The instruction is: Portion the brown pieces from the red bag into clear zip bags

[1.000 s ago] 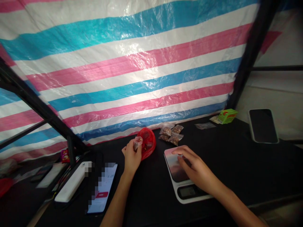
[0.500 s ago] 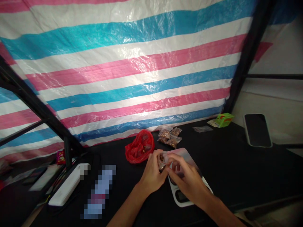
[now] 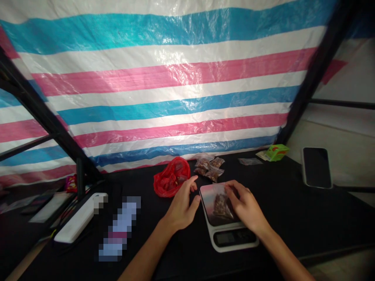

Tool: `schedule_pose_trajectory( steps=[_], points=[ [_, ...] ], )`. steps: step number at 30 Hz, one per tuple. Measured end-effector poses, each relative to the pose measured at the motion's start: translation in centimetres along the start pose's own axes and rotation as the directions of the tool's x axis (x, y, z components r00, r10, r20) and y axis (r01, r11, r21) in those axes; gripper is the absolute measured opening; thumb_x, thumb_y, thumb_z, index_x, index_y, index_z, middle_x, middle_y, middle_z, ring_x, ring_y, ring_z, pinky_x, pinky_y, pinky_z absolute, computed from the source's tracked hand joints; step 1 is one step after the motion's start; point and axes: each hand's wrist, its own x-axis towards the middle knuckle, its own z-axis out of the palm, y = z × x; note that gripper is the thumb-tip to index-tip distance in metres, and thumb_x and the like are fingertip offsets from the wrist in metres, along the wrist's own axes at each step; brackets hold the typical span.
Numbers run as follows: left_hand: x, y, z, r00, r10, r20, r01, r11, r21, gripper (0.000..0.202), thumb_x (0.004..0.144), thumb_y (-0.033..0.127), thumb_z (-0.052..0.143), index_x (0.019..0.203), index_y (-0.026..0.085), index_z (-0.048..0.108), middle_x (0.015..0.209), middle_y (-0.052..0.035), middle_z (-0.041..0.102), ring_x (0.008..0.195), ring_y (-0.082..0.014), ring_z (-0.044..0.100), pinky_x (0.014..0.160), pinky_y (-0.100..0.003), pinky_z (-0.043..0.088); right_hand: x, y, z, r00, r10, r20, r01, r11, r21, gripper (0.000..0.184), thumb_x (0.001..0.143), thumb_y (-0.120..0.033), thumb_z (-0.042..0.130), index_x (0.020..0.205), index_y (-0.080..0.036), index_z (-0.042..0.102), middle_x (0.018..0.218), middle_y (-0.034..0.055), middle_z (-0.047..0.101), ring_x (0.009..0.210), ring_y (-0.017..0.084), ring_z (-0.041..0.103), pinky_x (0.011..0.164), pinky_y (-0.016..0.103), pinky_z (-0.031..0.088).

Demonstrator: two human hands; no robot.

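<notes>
On the metal plate of a white kitchen scale point(image 3: 215, 245) lies a small clear zip bag point(image 3: 222, 207) with brown bits inside. The fingers of my right hand point(image 3: 244, 203) pinch the upper right edge of this bag; part of the grip is hidden behind the hand. My left hand point(image 3: 182, 207) is empty just left of the scale, its thumb and forefinger apart. Beyond it sits an open red plastic bag point(image 3: 164, 187) with several small items in it. Several filled zip bags point(image 3: 209, 168) are heaped behind the scale.
A flat clear bag point(image 3: 250, 160) and a green box point(image 3: 277, 152) lie at the back right, near a phone point(image 3: 316, 168). To the left are a white power strip point(image 3: 80, 218) and a blurred-out object point(image 3: 120, 230). Striped sheeting point(image 3: 175, 86) hangs behind the black table.
The small bag, earlier held up between both hands above the scale, is now down on its plate. My left hand has let go and moved left. The scale's display is uncovered.
</notes>
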Motion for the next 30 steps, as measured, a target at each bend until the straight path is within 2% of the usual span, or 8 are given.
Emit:
schedule_pose_trajectory(
  steps=[4,7,9,13,18,21,30],
  points=[
    [0.5,0.3,-0.3,1.000,-0.024,-0.019,0.025,0.997,0.070,0.040,0.108,0.031,0.040,0.146,0.024,0.047,0.112,-0.0090,0.061,0.106,-0.0223,0.059,0.099,-0.040,0.049,0.5,1.7,0.4,0.995,-0.074,-0.071,0.070,0.996,-0.059,0.033,0.103,-0.043,0.052,0.125,-0.024,0.068,0.112,0.0087,0.074,0.102,0.028,0.068,0.093,0.045,0.052],
    [0.8,0.1,-0.4,0.997,-0.041,-0.066,0.049,0.991,0.125,0.032,0.108,0.029,0.038,0.134,0.025,0.057,0.110,-0.0087,0.062,0.107,-0.0227,0.060,0.099,-0.041,0.049,0.7,2.3,0.6,0.991,-0.043,-0.128,0.043,0.999,0.004,0.038,0.105,-0.045,0.049,0.134,-0.025,0.065,0.123,0.0097,0.072,0.114,0.028,0.065,0.102,0.048,0.049],
    [1.0,-0.2,-0.4,0.993,-0.047,-0.111,0.063,0.988,0.142,0.029,0.107,0.027,0.040,0.131,0.024,0.058,0.109,-0.0085,0.063,0.106,-0.0223,0.061,0.098,-0.041,0.050,0.7,2.6,0.6,0.989,-0.018,-0.145,0.024,0.999,0.038,0.038,0.105,-0.046,0.048,0.132,-0.026,0.066,0.127,0.0094,0.071,0.119,0.029,0.063,0.106,0.050,0.047],
    [1.1,-0.8,-0.4,0.989,-0.027,-0.144,0.051,0.986,0.161,0.029,0.103,0.019,0.045,0.128,0.024,0.059,0.104,-0.0071,0.064,0.100,-0.0212,0.063,0.095,-0.038,0.053,0.7,3.0,0.7,0.990,0.003,-0.143,0.005,0.998,0.056,0.037,0.105,-0.048,0.049,0.127,-0.026,0.068,0.125,0.0091,0.072,0.117,0.029,0.063,0.103,0.050,0.048],
    [1.0,-1.0,-0.4,0.993,-0.006,-0.117,0.026,0.986,0.166,0.029,0.101,0.013,0.045,0.117,0.024,0.066,0.106,-0.0071,0.066,0.102,-0.0209,0.064,0.094,-0.037,0.052,0.7,3.0,0.8,0.991,-0.006,-0.137,0.015,0.998,0.064,0.036,0.106,-0.049,0.047,0.120,-0.025,0.071,0.119,0.0089,0.073,0.113,0.029,0.064,0.103,0.049,0.048],
    [1.0,-1.2,-0.3,0.994,-0.015,-0.108,0.033,0.985,0.168,0.028,0.100,0.012,0.046,0.117,0.024,0.065,0.106,-0.0070,0.067,0.102,-0.0207,0.065,0.093,-0.036,0.053,0.8,2.9,0.8,0.991,-0.005,-0.136,0.014,0.998,0.062,0.035,0.105,-0.049,0.048,0.117,-0.025,0.071,0.117,0.0081,0.073,0.114,0.029,0.064,0.103,0.048,0.048],
    [1.0,-0.7,-0.4,0.996,-0.026,-0.084,0.038,0.988,0.149,0.025,0.100,0.013,0.045,0.109,0.023,0.067,0.099,-0.0058,0.065,0.095,-0.0193,0.064,0.087,-0.033,0.052,0.7,3.1,0.9,0.992,-0.032,-0.124,0.040,0.997,0.066,0.036,0.105,-0.050,0.049,0.117,-0.025,0.071,0.118,0.0096,0.073,0.115,0.029,0.064,0.104,0.050,0.048]
  ],
)
